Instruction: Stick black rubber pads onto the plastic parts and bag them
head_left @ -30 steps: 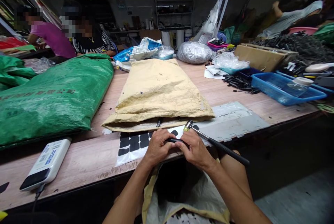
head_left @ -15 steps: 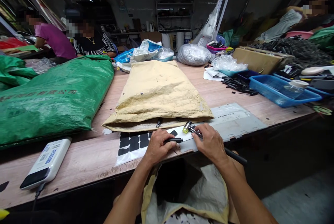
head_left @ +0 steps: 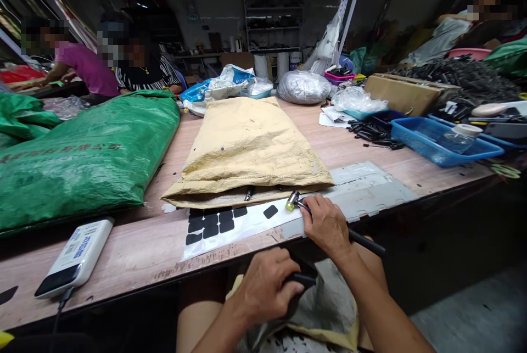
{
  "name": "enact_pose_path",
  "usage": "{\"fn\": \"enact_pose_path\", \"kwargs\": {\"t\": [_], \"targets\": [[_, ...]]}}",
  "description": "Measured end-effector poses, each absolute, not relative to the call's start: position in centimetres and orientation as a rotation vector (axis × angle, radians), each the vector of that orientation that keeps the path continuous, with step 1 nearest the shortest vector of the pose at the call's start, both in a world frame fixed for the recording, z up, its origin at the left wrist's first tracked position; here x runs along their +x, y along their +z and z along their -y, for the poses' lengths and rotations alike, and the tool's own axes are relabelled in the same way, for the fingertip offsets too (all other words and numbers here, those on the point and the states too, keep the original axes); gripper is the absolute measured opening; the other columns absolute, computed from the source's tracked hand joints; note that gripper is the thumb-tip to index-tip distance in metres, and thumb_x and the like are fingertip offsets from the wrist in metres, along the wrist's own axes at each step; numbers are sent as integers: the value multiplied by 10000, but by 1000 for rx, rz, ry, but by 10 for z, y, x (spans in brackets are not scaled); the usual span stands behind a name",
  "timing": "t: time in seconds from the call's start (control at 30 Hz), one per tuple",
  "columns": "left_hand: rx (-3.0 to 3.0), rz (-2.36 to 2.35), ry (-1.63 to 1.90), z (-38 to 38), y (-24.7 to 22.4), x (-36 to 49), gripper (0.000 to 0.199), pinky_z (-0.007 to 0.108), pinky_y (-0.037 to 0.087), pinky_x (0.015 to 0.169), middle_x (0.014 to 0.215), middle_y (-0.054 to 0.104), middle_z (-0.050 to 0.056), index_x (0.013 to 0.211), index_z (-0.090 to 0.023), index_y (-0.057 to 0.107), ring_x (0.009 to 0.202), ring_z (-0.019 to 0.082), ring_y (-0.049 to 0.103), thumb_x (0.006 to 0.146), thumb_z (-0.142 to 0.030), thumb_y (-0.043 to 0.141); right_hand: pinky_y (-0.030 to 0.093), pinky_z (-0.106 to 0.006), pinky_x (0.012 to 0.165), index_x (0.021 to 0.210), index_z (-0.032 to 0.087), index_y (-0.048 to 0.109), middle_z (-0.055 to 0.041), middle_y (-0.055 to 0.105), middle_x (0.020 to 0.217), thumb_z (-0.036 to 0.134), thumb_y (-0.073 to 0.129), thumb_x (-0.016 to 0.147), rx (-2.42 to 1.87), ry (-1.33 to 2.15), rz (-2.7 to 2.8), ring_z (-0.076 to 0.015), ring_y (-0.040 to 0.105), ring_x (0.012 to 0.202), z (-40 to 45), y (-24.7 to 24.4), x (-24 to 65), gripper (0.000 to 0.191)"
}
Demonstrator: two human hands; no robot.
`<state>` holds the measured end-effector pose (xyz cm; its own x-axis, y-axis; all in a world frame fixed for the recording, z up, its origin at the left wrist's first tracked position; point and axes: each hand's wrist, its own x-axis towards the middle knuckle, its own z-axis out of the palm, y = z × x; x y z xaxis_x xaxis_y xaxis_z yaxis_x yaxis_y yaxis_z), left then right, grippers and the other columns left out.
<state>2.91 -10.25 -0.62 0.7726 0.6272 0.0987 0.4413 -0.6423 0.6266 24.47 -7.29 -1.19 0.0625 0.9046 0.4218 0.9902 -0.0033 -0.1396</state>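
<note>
My left hand (head_left: 269, 281) is closed around a black stick-like piece (head_left: 302, 278), low over an open sack (head_left: 329, 309) on the lap. My right hand (head_left: 327, 227) grips a small hammer (head_left: 293, 201) with a metal head, a yellow-green tip and a black handle. The hammer head rests at the table's front edge, by a white sheet (head_left: 251, 227) bearing black rounded squares. Just behind the sheet lies a tan paper sack (head_left: 255, 144), its mouth facing me and a black piece showing inside.
A green sack (head_left: 90, 155) and a white power bank (head_left: 74, 259) with a cable are at the left. Blue trays (head_left: 442, 144), black parts (head_left: 374, 133) and a cardboard box (head_left: 401, 92) stand at the right. People sit at the back left and far right.
My left hand has moved down and towards me with the black piece, off the table edge to the lap sack, uncovering more of the white sheet. The right hand has barely moved.
</note>
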Motion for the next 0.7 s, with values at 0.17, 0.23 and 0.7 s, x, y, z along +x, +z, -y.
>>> {"fn": "enact_pose_path", "kwargs": {"t": [0.17, 0.23, 0.7], "targets": [[2266, -1026, 59, 130, -64, 32, 147, 314, 456, 716, 935, 722, 34, 934, -237, 738, 859, 227, 676, 806, -299, 705, 296, -341, 760, 990, 213, 599, -51, 598, 948, 290, 550, 970, -1969, -301, 1887, -228, 511, 912, 73, -10, 244, 94], [2167, -1152, -35, 130, -89, 31, 206, 339, 490, 788, 1003, 747, 60, 996, -238, 745, 958, 269, 695, 818, -307, 669, 296, -342, 760, 990, 215, 599, -51, 598, 948, 295, 548, 973, -1975, -306, 1887, -229, 508, 911, 74, -10, 244, 96], [2124, -1387, 944, 53, 14, 33, 212, 284, 465, 728, 859, 733, 30, 884, -217, 724, 754, 168, 647, 950, -307, 543, 288, -346, 755, 994, 216, 599, -56, 596, 954, 312, 536, 981, -1999, -335, 1888, -231, 499, 911, 74, -12, 243, 116]]}}
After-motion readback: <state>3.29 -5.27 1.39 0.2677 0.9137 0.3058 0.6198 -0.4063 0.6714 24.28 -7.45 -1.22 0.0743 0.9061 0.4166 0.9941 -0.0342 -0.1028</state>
